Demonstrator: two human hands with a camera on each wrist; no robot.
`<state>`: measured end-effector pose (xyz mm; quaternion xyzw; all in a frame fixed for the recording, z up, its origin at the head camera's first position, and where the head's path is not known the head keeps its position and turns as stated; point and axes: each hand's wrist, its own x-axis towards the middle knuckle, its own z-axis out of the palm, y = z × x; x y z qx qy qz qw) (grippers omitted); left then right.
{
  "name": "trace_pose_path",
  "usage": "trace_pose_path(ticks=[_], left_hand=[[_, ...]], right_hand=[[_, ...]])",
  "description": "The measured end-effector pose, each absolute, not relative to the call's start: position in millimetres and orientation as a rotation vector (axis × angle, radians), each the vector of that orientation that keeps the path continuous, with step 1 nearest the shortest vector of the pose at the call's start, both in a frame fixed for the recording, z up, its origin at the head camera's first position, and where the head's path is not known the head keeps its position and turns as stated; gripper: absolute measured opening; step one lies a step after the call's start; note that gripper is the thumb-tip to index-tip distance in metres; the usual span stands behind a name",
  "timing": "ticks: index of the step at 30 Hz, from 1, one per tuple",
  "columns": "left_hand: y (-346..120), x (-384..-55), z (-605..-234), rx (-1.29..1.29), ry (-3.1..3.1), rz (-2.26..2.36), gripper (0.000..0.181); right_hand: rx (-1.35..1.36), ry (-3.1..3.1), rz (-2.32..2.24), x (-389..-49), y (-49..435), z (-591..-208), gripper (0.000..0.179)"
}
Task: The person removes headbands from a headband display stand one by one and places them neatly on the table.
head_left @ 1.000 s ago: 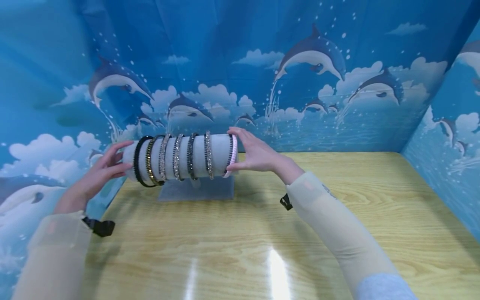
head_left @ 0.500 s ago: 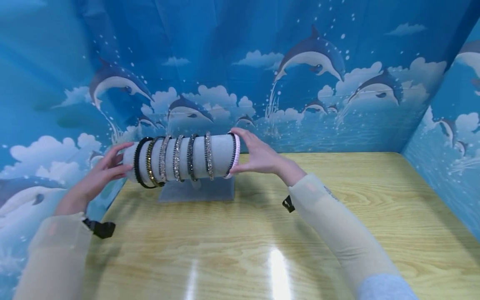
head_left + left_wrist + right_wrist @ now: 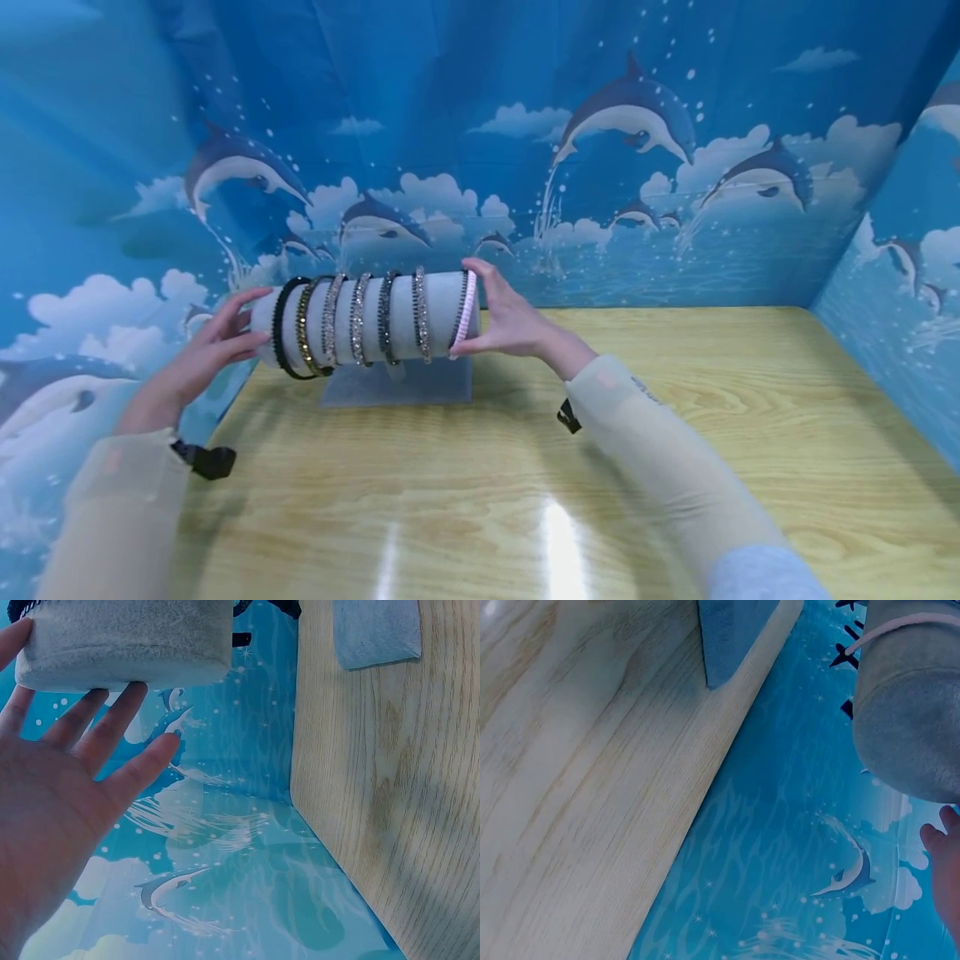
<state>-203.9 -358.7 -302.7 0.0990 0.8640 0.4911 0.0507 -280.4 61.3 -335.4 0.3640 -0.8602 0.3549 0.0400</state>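
Since half a second ago, the lower end of the pink headband point(image 3: 465, 312) has shifted slightly left along the grey roll point(image 3: 403, 317), so the band slants more, and the thumb of the right hand point(image 3: 517, 321) has slid the same way; the left hand point(image 3: 197, 354) keeps its place.

Nearest, the left sleeve point(image 3: 112, 517) reaches in along the left edge of the table point(image 3: 480, 475), and the right sleeve point(image 3: 667, 458) comes in from the right. A black device point(image 3: 213, 462) shows at the left wrist, a smaller black piece point(image 3: 568, 416) at the right.

Farther in, the left hand holds the left end of the roll between thumb and spread fingers. The right hand spans the pink headband in a fairly wide grip, thumb at the lower end, fingertip at the upper; how firmly it pinches, I cannot tell.

The roll lies sideways above a grey base point(image 3: 442, 385) near the table's far left corner, the pink headband close to its right end. Left to right, it also wears a black headband point(image 3: 279, 329), a gold one point(image 3: 302, 329), two pale glittering ones point(image 3: 357, 321), a dark one point(image 3: 386, 321) and another silvery one point(image 3: 422, 317).

Beyond the table's far edge hangs a blue backdrop point(image 3: 465, 167) printed with dolphins and clouds.
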Motion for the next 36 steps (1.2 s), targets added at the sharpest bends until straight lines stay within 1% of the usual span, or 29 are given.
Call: trace_pose_path(ticks=[7,22,36], left_hand=[[-358,-203,-304,0.296,2.632,1.496,0.061],[-356,-200,-303,0.305,2.636,1.519,0.060],[-357,-201,-304,0.301,2.629,1.525,0.060]], right_hand=[[1.144,-2.559,1.098,-280,61,-337,0.116],[1.205,-2.492,1.151,-280,77,-343,0.116],[1.054,-2.399,1.229,-276,79,-366,0.121]])
